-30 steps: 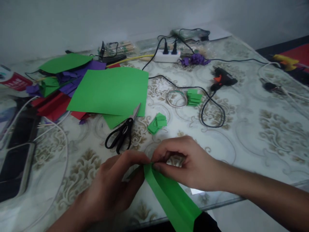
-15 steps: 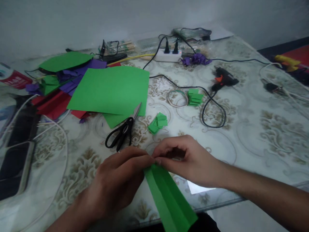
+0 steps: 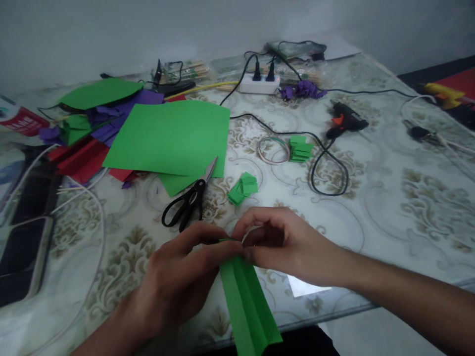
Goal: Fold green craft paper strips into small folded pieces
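A green paper strip point(image 3: 247, 301) with lengthwise creases hangs towards me over the table's front edge. My left hand point(image 3: 178, 272) is closed on the strip's far end, thumb and fingers on its left side. My right hand point(image 3: 282, 242) pinches the same end from the right, its fingertips touching those of the left. The fingertips partly hide the paper's top edge. Just beyond the hands lie small green paper pieces point(image 3: 243, 189). Black-handled scissors point(image 3: 191, 198) rest to their left, blades over a large green sheet point(image 3: 170, 138).
A glue gun point(image 3: 347, 120) with a looped black cord lies at the right, near a ring of tape point(image 3: 273, 150) and more green pieces point(image 3: 300, 149). A white power strip point(image 3: 260, 84) stands at the back. Red paper point(image 3: 79, 158) and a phone point(image 3: 25, 259) are at the left.
The strip's near end has swung left, and its folds are drawn closer together. More of its top edge shows between my hands, which have barely moved.
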The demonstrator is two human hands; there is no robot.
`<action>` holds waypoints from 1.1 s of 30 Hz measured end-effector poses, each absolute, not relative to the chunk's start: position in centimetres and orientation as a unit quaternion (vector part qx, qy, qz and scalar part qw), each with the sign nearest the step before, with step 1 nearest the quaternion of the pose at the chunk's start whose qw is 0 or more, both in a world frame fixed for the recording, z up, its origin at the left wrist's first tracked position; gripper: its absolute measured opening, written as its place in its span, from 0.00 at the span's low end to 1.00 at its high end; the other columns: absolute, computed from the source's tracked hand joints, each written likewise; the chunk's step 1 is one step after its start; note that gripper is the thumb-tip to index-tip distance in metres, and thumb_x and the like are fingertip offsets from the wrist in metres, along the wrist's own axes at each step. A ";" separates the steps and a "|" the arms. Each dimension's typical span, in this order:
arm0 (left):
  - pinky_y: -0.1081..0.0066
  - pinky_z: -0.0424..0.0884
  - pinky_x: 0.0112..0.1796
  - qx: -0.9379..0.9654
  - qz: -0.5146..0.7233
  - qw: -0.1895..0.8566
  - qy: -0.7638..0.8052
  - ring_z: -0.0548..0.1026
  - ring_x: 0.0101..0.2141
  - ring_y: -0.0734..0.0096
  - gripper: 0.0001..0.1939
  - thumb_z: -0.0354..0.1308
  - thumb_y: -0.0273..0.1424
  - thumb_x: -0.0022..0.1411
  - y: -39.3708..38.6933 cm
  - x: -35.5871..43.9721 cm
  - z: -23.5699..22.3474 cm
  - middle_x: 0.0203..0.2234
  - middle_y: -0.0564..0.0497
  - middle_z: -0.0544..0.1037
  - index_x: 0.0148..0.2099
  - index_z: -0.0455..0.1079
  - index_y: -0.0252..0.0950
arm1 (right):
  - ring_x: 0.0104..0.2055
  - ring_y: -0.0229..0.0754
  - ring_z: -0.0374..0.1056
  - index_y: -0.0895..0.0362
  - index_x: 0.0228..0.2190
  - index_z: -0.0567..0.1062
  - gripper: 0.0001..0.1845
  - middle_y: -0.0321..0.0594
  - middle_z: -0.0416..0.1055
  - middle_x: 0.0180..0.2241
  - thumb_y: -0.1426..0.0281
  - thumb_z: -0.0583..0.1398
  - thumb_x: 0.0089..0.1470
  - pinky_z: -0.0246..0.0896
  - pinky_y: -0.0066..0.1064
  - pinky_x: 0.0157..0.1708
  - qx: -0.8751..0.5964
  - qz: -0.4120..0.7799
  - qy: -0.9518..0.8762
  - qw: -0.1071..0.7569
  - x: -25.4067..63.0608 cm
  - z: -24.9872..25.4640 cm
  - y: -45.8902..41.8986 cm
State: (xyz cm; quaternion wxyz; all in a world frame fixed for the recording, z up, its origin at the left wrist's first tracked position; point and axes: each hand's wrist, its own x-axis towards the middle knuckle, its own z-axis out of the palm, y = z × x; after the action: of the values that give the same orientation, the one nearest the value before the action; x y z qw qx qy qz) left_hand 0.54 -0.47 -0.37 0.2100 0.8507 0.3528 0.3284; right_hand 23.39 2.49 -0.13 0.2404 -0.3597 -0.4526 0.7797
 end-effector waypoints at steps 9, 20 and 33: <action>0.77 0.78 0.35 0.841 0.340 0.227 0.355 0.82 0.39 0.70 0.17 0.55 0.13 0.63 -0.5 0.6 -0.7 0.41 0.46 0.80 0.50 0.70 0.35 | 0.33 0.34 0.73 0.59 0.33 0.77 0.06 0.35 0.77 0.30 0.75 0.68 0.51 0.65 0.26 0.34 -0.372 0.781 -0.421 0.272 23.0 -0.5 2.5; 0.64 0.78 0.37 0.897 0.269 0.119 0.330 0.80 0.40 0.61 0.17 0.58 0.19 0.59 -0.7 -0.1 -0.4 0.45 0.42 0.79 0.50 0.71 0.37 | 0.30 0.33 0.68 0.58 0.31 0.74 0.08 0.31 0.72 0.27 0.81 0.63 0.50 0.61 0.22 0.29 -0.398 0.688 -0.526 0.303 22.9 -0.3 2.0; 0.70 0.81 0.36 0.814 0.389 0.303 0.308 0.82 0.37 0.65 0.15 0.61 0.18 0.63 0.0 0.1 0.8 0.37 0.45 0.82 0.49 0.67 0.38 | 0.47 0.42 0.75 0.57 0.44 0.78 0.17 0.47 0.78 0.44 0.83 0.54 0.61 0.71 0.33 0.48 -0.207 0.525 -0.755 0.335 24.4 0.9 3.1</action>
State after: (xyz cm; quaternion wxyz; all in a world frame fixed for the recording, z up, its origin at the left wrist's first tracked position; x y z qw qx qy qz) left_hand 0.14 -0.02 0.83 0.3033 0.8139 0.3077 0.3885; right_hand 24.35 3.08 0.85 0.3351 -0.2066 -0.7547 0.5249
